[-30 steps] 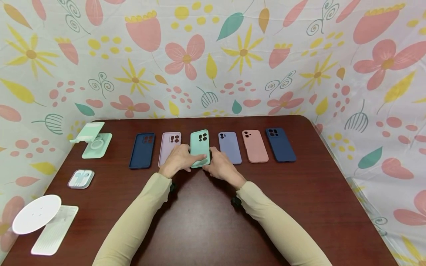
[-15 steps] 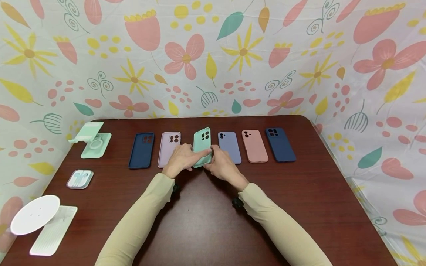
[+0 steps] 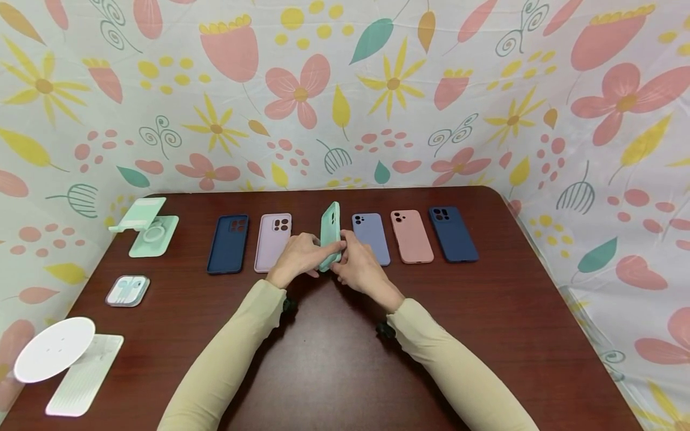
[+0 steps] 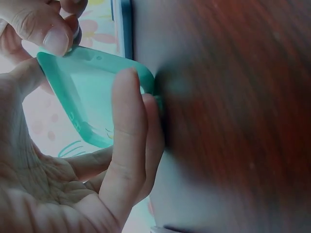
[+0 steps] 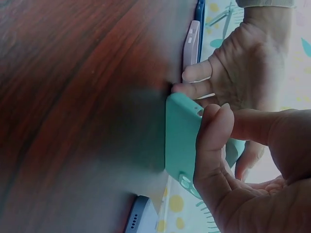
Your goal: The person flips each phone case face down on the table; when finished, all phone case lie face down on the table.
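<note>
Near the middle of the row, a mint green phone case point(image 3: 329, 230) stands tipped up on its long edge between my two hands. My left hand point(image 3: 296, 257) holds it from the left, its thumb across the lower part. In the left wrist view the case's hollow inner side point(image 4: 87, 92) faces this hand's fingers point(image 4: 128, 107). My right hand point(image 3: 362, 266) pinches the lower end of the case, thumb and finger on its rim. The right wrist view shows the case's outer back point(image 5: 182, 133), with its camera cutouts partly behind a finger.
Left of the hands lie a lilac case point(image 3: 272, 236) and a dark blue case point(image 3: 229, 245). To the right are a periwinkle case point(image 3: 372, 236), a pink case point(image 3: 412, 237) and another blue case point(image 3: 454, 235). Stands point(image 3: 153, 236) and boxed earphones point(image 3: 127, 291) line the left edge.
The mint case has turned from leaning back-up to nearly edge-on, shifting slightly right. My left hand has moved a little right with it; the right hand keeps about the same place.
</note>
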The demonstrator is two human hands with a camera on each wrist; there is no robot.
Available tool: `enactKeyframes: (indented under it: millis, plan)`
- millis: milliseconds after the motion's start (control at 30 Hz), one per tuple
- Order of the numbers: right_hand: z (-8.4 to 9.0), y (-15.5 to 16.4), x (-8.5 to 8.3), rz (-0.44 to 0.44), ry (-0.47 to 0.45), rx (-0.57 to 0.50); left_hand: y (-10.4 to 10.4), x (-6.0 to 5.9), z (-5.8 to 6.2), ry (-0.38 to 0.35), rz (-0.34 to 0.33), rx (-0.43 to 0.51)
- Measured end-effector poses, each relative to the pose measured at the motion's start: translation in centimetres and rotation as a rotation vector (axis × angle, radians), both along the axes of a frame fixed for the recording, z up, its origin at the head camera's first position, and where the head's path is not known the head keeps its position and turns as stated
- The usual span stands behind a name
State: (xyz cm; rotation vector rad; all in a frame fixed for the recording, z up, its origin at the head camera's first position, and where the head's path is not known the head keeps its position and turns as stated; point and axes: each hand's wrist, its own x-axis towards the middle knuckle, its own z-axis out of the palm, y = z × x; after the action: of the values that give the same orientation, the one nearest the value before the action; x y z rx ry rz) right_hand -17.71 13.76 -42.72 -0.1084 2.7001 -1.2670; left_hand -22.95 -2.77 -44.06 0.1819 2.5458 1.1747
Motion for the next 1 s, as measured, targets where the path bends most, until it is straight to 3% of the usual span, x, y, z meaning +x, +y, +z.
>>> enactKeyframes:
  millis: [233, 433, 633, 733, 1000]
  plan:
    - [0.2, -0.2, 0.2, 0.001, 0.004, -0.025, -0.2, 0.0, 0.1, -0.093, -0.05, 0.139]
    - [0.3, -0.4, 0.1, 0.01, 0.001, -0.023, -0.4, -0.3, -0.2, -0.202, -0.043, 0.24]
    - [-0.4, -0.3, -0.3, 0.039, -0.033, -0.038, -1.1, -0.5, -0.3, -0.256, -0.03, 0.307]
    - [-0.8, -0.2, -0.7, 0.051, -0.052, -0.044, -1.3, -0.4, 0.1, -0.224, -0.011, 0.32]
    - [-1.4, -0.3, -1.6, 0.061, -0.134, -0.02, -1.4, 0.0, 1.5, -0.035, 0.08, 0.263]
